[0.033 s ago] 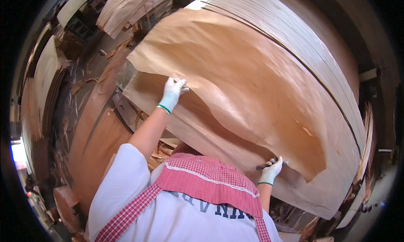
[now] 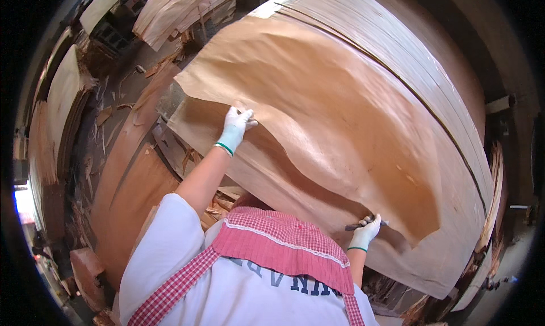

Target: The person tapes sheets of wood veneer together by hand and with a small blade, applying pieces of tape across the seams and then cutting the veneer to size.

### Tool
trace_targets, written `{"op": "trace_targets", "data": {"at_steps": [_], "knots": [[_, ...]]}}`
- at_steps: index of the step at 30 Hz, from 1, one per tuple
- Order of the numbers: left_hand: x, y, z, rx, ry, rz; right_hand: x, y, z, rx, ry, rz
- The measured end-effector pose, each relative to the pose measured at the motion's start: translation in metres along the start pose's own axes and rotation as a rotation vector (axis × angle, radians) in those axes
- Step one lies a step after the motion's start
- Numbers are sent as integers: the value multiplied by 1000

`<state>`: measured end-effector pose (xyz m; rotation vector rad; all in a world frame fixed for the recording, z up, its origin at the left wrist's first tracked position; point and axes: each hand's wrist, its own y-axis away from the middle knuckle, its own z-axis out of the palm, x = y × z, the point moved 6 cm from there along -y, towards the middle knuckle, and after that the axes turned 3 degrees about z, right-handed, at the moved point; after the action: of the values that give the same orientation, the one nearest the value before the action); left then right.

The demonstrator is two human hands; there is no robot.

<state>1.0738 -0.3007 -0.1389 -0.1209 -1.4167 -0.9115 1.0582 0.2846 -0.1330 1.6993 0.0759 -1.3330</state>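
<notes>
A large, thin tan wood veneer sheet (image 2: 340, 127) bulges upward over a stack of paler veneer sheets (image 2: 267, 181). White gloves with green cuffs cover both hands. At the near left edge of the tan sheet, my left hand (image 2: 236, 126) pinches its lifted rim. My right hand (image 2: 366, 230) is closed around a small tool with a dark handle (image 2: 352, 227), at the sheet's near right edge. A short dark end of the tool pokes out past the fingers; its exact kind is unclear. Whether the right fingers also grip the sheet I cannot tell.
More veneer stacks (image 2: 67, 99) stand at the left, and another pile (image 2: 173, 14) lies at the far left. Torn wood scraps (image 2: 105, 117) litter the floor. Brown sheets (image 2: 133, 195) lean beside my left arm. A dark gap (image 2: 392, 70) runs along the far side of the stack.
</notes>
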Motion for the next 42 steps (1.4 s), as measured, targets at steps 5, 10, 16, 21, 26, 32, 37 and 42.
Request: {"op": "trace_targets", "data": {"at_steps": [5,10,16,21,26,32,37,42], "knots": [[-17,-7,-13,36,-17,-10,-1,-11,0,40,136,-90],[-9,-5,-9,-7,-32,-26,-11,-16,5,73,129,-111],[-11,-18,-33,49,109,25,-21,-11,5,64,172,-147],[-35,5,1,13,32,-91,-14,-69,-40,102,3,-63],[-21,25,-1,92,-140,-187,-11,-72,-40,157,171,-81],[-40,13,-14,136,-60,-144,-8,-63,-41,145,202,-92],[-38,16,-16,218,15,-144,-3,-65,-48,132,228,-90],[-49,1,19,80,119,-64,-8,-96,-85,162,129,-158]]}}
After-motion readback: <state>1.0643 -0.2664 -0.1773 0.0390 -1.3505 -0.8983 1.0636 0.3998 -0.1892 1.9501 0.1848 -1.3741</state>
